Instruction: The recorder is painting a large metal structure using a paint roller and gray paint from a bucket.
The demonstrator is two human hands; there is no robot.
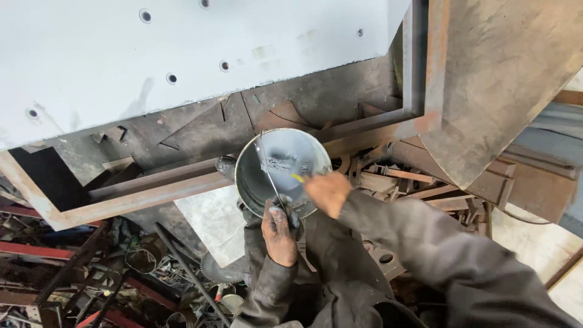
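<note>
Our left hand (280,234) is clamped tight on the near rim of the grey paint bucket (283,171), while our right hand (328,192) pinches a thin yellow-handled brush (297,178) dipped inside. Rusty steel frame bars (152,194) sit right under the bucket, a pale grey panel (182,54) stands behind it, and scrap metal (121,273) is piled below.

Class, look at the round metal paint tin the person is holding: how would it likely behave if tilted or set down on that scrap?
The paint tin looks stiff, with thin metal walls. The grey paint inside would probably slosh or spill if tilted. The left hand grips its rim and wire handle, so it seems light enough for one hand. On the uneven scrap metal it might tip.
</note>
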